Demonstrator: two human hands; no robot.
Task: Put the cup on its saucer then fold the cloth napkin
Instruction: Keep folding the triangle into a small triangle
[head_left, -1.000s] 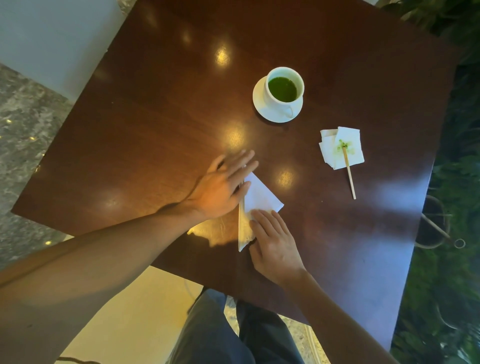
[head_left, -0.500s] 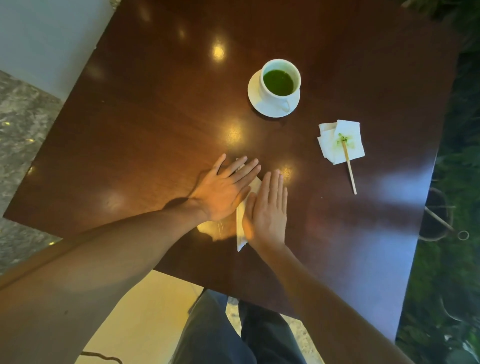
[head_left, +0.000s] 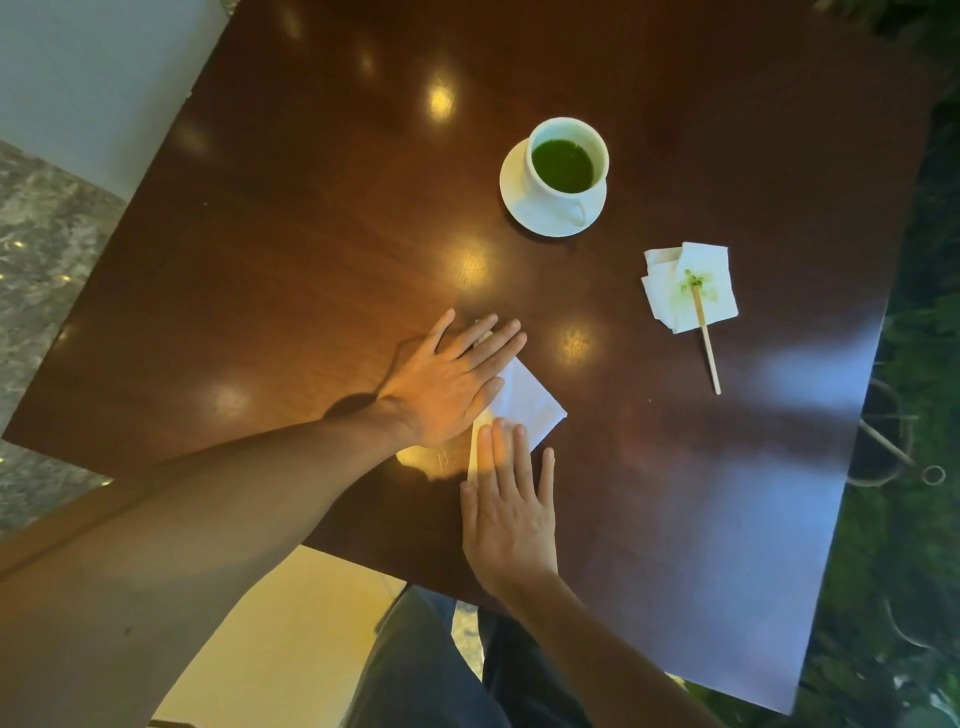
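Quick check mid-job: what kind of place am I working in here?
Probably a cafe or lounge, though it could be a home. A dark polished wooden table holds a cup of green drink on its saucer, with a stained paper napkin and stir stick beside it.

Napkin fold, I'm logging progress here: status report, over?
Left hand and right hand both flat, pressing the napkin. Cup already on saucer. Nothing in the way.

Table (head_left: 291, 270) glossy dark wood; cup (head_left: 545, 189), saucer (head_left: 514, 182) glazed white ceramic; napkin (head_left: 530, 405) matt white cloth.
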